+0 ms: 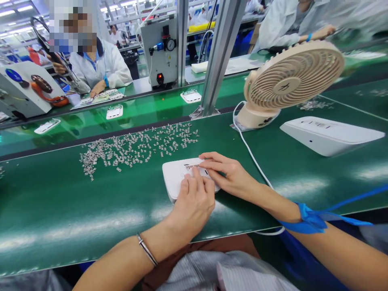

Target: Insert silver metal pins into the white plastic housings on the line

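A white plastic housing (pixel 174 176) with rounded corners lies on the green work surface, its slotted face up. My left hand (pixel 194 198) is over its near side, fingers bent and close together, with a fingertip pressing at the slot that holds small metal pieces. Anything between those fingertips is too small to make out. From the right, my right hand (pixel 230 171) grips the housing across its right side, its fingertips by the far edge and the slot. Behind the housing, many small metal clips (pixel 133 147) are scattered on the surface.
A beige fan (pixel 291 83) stands at the right, its white cable (pixel 253 155) running toward the near edge. Beside it lies another white housing (pixel 330 135). Beyond a metal post (pixel 220 56), a green belt (pixel 151 107) carries white parts; a co-worker (pixel 100 64) sits across.
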The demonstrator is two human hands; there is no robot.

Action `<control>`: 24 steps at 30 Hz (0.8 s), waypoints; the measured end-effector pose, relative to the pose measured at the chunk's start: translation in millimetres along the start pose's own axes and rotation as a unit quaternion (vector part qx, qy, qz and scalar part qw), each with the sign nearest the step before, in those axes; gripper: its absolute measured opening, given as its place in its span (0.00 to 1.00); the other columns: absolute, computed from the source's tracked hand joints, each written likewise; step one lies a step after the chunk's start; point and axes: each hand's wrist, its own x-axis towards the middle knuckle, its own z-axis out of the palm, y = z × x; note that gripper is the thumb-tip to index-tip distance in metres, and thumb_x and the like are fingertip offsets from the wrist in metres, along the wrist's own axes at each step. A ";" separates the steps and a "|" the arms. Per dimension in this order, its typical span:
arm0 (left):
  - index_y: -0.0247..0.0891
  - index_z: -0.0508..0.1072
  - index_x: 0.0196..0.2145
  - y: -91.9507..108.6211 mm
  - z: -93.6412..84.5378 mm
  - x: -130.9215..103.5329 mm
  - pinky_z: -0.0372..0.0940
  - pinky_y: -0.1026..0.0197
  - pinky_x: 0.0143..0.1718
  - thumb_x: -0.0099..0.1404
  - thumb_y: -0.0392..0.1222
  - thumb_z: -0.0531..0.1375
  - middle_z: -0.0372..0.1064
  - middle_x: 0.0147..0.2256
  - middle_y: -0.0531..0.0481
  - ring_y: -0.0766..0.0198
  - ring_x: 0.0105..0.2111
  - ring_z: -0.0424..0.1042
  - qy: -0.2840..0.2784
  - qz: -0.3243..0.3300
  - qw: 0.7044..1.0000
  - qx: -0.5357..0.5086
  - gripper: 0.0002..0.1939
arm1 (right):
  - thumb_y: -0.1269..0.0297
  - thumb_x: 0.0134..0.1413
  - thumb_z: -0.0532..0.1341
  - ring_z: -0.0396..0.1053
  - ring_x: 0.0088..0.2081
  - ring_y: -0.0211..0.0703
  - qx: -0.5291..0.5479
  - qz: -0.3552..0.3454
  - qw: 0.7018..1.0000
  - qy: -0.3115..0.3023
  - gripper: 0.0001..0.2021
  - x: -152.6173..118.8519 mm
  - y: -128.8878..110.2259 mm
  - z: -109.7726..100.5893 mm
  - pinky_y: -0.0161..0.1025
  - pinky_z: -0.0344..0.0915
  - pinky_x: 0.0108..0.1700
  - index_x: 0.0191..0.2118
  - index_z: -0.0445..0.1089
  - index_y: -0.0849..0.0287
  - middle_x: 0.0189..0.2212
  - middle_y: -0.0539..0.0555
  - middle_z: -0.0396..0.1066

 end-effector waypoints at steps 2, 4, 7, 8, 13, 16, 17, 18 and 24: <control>0.29 0.69 0.45 0.1 -0.7 0.2 0.61 0.57 0.40 0.65 0.40 0.49 0.67 0.51 0.37 0.54 0.43 0.69 0.001 0.000 1.000 0.000 0.16 | 0.72 0.57 0.49 0.70 0.40 0.41 -0.021 -0.009 1.000 -0.008 0.13 0.0 -1.9 -0.9 0.40 0.69 0.42 0.37 0.71 0.59 0.44 0.59 0.68; 0.29 0.69 0.46 0.2 -1.8 0.1 0.61 0.57 0.40 0.65 0.39 0.49 0.67 0.49 0.38 0.54 0.42 0.69 -0.001 0.003 1.000 0.001 0.16 | 0.72 0.56 0.49 0.70 0.40 0.43 -0.055 -0.020 0.998 -0.034 0.13 1.9 -5.4 -3.3 0.42 0.69 0.41 0.36 0.71 0.60 0.44 0.61 0.68; 0.30 0.69 0.47 0.6 -4.1 -0.9 0.62 0.58 0.41 0.65 0.38 0.49 0.69 0.45 0.40 0.54 0.43 0.69 -0.008 0.004 1.000 0.010 0.16 | 0.73 0.54 0.50 0.69 0.38 0.46 -0.104 -0.033 0.988 -0.106 0.12 9.6 -9.0 -8.9 0.43 0.68 0.38 0.33 0.71 0.62 0.42 0.64 0.68; 0.30 0.69 0.46 0.7 -4.7 -1.4 0.62 0.58 0.41 0.65 0.38 0.49 0.70 0.44 0.41 0.54 0.43 0.69 -0.010 0.003 1.000 0.014 0.16 | 0.74 0.53 0.50 0.69 0.36 0.45 -0.103 -0.028 0.987 -0.122 0.12 12.9 -8.7 -10.6 0.42 0.68 0.37 0.32 0.71 0.62 0.41 0.63 0.68; 0.29 0.70 0.44 0.5 -5.1 -0.7 0.63 0.57 0.42 0.66 0.40 0.49 0.69 0.43 0.39 0.52 0.43 0.70 -0.018 0.008 1.000 0.017 0.16 | 0.72 0.50 0.53 0.67 0.29 0.37 0.037 0.056 0.997 -0.046 0.06 24.2 0.3 -6.8 0.36 0.66 0.34 0.29 0.66 0.60 0.29 0.53 0.67; 0.28 0.70 0.45 0.1 -6.3 1.0 0.63 0.56 0.41 0.66 0.38 0.50 0.69 0.43 0.38 0.52 0.43 0.70 -0.016 0.010 1.000 0.020 0.15 | 0.69 0.47 0.56 0.66 0.28 0.37 0.076 0.099 0.992 -0.006 0.02 23.8 2.9 4.1 0.36 0.66 0.33 0.27 0.64 0.58 0.27 0.51 0.66; 0.27 0.70 0.45 0.2 -7.6 -0.8 0.62 0.56 0.41 0.66 0.37 0.50 0.69 0.43 0.38 0.52 0.43 0.70 -0.015 0.011 1.000 0.018 0.15 | 0.67 0.47 0.57 0.66 0.28 0.38 0.068 0.108 0.992 0.005 0.02 22.6 4.0 6.4 0.37 0.66 0.33 0.27 0.64 0.58 0.27 0.51 0.66; 0.27 0.70 0.46 0.4 -9.5 -5.0 0.62 0.56 0.41 0.65 0.37 0.50 0.69 0.43 0.37 0.52 0.43 0.70 -0.019 0.013 1.000 0.014 0.15 | 0.65 0.48 0.58 0.66 0.28 0.39 0.051 0.116 0.992 0.023 0.03 20.8 6.2 6.6 0.38 0.66 0.33 0.29 0.65 0.58 0.28 0.52 0.66; 0.30 0.69 0.47 -20.7 -20.1 -91.4 0.61 0.55 0.39 0.63 0.40 0.57 0.69 0.47 0.37 0.51 0.45 0.68 0.005 -0.096 0.994 0.051 0.16 | 0.56 0.43 0.66 0.59 0.52 0.66 -0.237 0.196 0.929 0.205 0.23 -13.2 59.5 -56.0 0.60 0.55 0.50 0.45 0.68 0.62 0.50 0.69 0.61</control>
